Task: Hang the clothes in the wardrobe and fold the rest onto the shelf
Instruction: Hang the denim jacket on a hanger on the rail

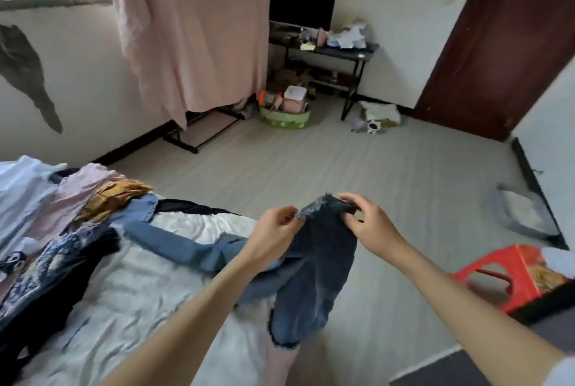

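A pair of dark blue jeans (314,273) with frayed hems hangs in front of me over the bed's edge. My left hand (273,234) pinches one side of a frayed leg end, and my right hand (368,220) grips the other side. The second leg trails left across the white bed sheet (130,286). A heap of mixed clothes (71,208) lies on the bed at the left. The fabric wardrobe with a pink cover (193,30) stands at the back against the wall.
A dark desk (326,49) with a monitor and clutter stands at the back. A green basket (284,116) and toys sit on the floor. A red stool (513,273) is at the right, a dark red door (504,43) beyond it. Bare grey floor lies between.
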